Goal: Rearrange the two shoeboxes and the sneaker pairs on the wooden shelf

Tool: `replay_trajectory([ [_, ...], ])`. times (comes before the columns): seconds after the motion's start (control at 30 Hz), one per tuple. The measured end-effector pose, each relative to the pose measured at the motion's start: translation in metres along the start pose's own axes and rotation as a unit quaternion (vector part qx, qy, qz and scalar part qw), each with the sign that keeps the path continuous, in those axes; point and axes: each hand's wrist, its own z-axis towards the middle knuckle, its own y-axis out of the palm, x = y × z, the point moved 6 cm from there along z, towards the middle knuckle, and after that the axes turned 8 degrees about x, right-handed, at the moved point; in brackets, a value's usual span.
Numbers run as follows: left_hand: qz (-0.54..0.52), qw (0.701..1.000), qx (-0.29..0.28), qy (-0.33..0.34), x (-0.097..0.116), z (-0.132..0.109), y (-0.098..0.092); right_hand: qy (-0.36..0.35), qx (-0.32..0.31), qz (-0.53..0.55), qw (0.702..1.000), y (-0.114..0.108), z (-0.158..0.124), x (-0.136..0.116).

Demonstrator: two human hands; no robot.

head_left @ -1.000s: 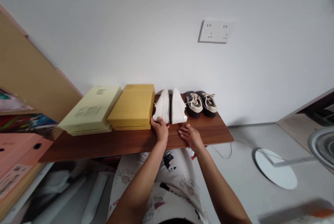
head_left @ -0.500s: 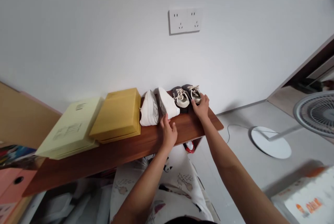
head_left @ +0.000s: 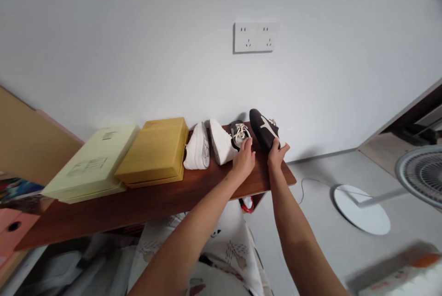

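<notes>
A dark sneaker [head_left: 263, 129] with cream stripes is tilted up off the right part of the brown wooden shelf [head_left: 221, 180]. My right hand [head_left: 277, 152] grips it around the heel. Its mate, another dark sneaker [head_left: 239, 131] with cream laces, stays on the shelf to the left. The fingers of my left hand [head_left: 244, 159] close on that shoe's heel and hide part of it. Left of this hand is a white shoe [head_left: 221, 143] lying tipped, beside a second white shoe [head_left: 197, 148].
A yellow box [head_left: 152, 148] and a pale-yellow box [head_left: 93, 162] occupy the shelf's left half. Behind rises a white wall with a socket plate [head_left: 256, 37]. On the floor at right stands a fan [head_left: 423, 174] on a round white base [head_left: 362, 211].
My right hand has raised and tilted the right dark sneaker, turning its side into view. My left hand has moved right, from the tipped white shoe to the other dark sneaker.
</notes>
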Motion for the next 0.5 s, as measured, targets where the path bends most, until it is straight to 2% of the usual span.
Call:
replay_trajectory([
  [0.1,0.057,0.994,-0.038,-0.084,-0.009,0.038,0.019,-0.010,-0.025,-0.007,1.000,0.003,0.004,0.003],
  [0.2,0.053,0.988,-0.001,-0.144,-0.021,0.049,0.014,-0.033,-0.022,-0.013,0.999,0.007,0.007,0.006],
  [0.27,-0.018,0.979,0.048,-0.196,-0.031,0.042,0.005,-0.042,-0.015,-0.010,0.999,0.009,0.007,0.007],
  [0.33,-0.127,0.954,0.072,-0.264,-0.043,0.028,0.003,-0.041,-0.008,-0.016,0.999,0.012,0.005,0.008],
  [0.4,-0.225,0.918,0.060,-0.322,-0.049,0.014,0.011,-0.039,0.004,-0.027,0.999,0.013,0.003,0.007],
  [0.5,-0.293,0.874,0.064,-0.383,-0.051,0.006,0.028,-0.066,0.026,-0.037,0.997,0.011,-0.001,-0.001],
])
